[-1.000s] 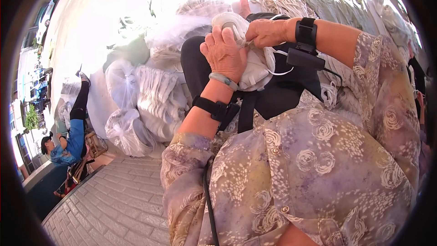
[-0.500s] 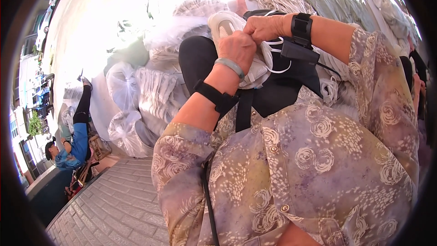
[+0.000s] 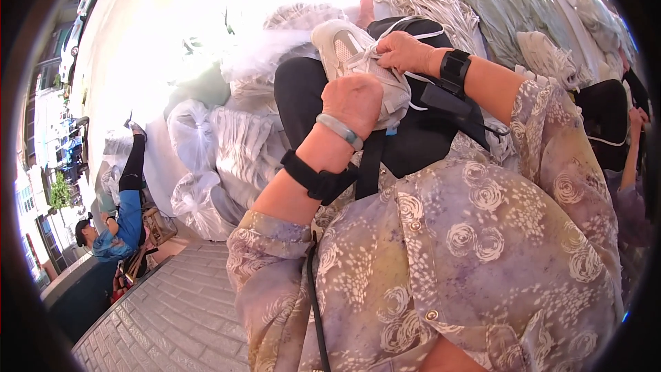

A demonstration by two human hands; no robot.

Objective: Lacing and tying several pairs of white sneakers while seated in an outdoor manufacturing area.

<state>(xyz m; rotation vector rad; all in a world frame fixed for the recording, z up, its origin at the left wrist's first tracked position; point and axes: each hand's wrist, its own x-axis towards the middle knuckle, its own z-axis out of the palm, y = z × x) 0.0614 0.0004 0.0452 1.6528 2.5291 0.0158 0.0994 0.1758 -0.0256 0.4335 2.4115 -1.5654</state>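
Here the shoe [image 3: 358,62] rests on the lap, toe pointing away. The left hand [image 3: 352,100] is closed around its heel end; the right hand [image 3: 406,52] pinches the laces [image 3: 413,27]. Likely light, soft-uppered, firm-soled — best gripped at heel or sole; the laces are limp.

Shoe [image 3: 358,62] on lap, betw. left hand [image 3: 352,100], right hand [image 3: 405,52].

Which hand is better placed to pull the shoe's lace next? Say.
Right. The right hand already pinches the white lace at the shoe top, while the left hand cups the shoe from the side, steadying it.
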